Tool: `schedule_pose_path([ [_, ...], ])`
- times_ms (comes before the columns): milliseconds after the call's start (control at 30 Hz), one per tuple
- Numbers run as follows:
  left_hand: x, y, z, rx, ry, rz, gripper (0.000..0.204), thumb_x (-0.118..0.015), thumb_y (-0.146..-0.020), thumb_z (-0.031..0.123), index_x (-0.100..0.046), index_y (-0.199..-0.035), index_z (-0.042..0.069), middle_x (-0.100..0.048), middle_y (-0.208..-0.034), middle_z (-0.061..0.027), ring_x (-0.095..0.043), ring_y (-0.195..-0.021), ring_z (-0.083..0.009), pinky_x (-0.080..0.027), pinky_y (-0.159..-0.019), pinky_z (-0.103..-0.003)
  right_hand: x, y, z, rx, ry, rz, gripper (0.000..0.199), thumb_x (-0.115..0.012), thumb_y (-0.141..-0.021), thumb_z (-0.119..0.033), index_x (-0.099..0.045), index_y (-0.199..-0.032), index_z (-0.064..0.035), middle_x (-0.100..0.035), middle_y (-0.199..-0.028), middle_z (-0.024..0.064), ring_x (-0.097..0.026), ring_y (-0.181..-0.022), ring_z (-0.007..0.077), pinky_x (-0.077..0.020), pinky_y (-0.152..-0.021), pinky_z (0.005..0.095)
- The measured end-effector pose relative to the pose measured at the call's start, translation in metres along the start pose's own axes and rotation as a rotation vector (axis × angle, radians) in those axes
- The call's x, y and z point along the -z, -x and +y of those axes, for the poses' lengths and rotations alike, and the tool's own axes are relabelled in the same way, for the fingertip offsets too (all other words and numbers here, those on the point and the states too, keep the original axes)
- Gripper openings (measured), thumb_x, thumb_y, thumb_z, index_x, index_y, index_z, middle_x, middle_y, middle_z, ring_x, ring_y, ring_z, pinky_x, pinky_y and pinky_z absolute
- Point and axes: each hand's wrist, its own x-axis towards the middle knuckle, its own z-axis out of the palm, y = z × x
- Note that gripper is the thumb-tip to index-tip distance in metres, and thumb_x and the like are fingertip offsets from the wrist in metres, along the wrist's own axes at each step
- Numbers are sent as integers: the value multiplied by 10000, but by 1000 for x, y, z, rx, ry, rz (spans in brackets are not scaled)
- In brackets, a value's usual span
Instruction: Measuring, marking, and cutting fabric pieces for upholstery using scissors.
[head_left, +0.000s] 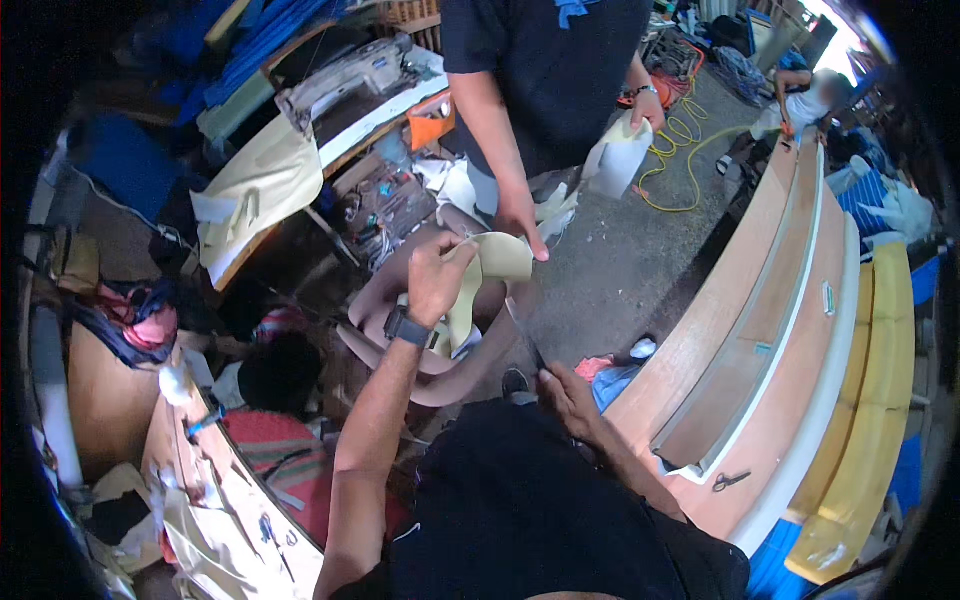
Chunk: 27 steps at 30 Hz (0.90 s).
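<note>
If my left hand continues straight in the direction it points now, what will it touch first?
The left hand already grips the cream piece of material and points up and right. Going on, it would probably first meet the other person's hand on that piece, though depth is unclear.

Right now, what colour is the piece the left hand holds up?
Pale cream-yellow, plain; the piece shows best in the head view.
</note>
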Motion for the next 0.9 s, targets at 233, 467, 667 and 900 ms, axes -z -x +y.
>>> schedule_pose_path([
  [233, 6, 31, 0, 49, -8, -40, 233, -692, -875, 203, -711, -905, -27, -715, -779, -131, -645, -699, -136, -509, -681, -322, 2, -38, -51, 255, 53, 6, 214, -441, -1044, -159, -579, -1120, -14, -566, -745, 44, -536, -641, 124, -450, -599, 288],
  [467, 16, 51, -5, 330, 254, -119, 241, -668, -941, 209, -707, -970, -26, -689, -787, -32, -609, -705, -91, -492, -647, -277, -3, -62, -58, 346, 127, 41, 189, -479, -1031, -124, -572, -1149, -9, -598, -779, 44, -562, -680, 110, -475, -617, 273],
  [667, 27, 65, -22, 440, 418, -203, 321, -736, -888, 211, -684, -1084, -37, -708, -915, -29, -627, -780, -90, -517, -689, -277, -1, -66, -52, 303, 25, -4, 196, -479, -1040, -139, -571, -1146, -2, -598, -784, 36, -559, -692, 101, -477, -631, 261],
  [900, 20, 91, -60, 448, 470, -145, 315, -758, -836, 149, -702, -1063, -63, -733, -897, -88, -667, -757, -138, -531, -710, -293, 1, -76, -54, 327, -50, -56, 213, -479, -1046, -149, -593, -1145, 1, -600, -798, 32, -559, -718, 95, -479, -651, 256],
])
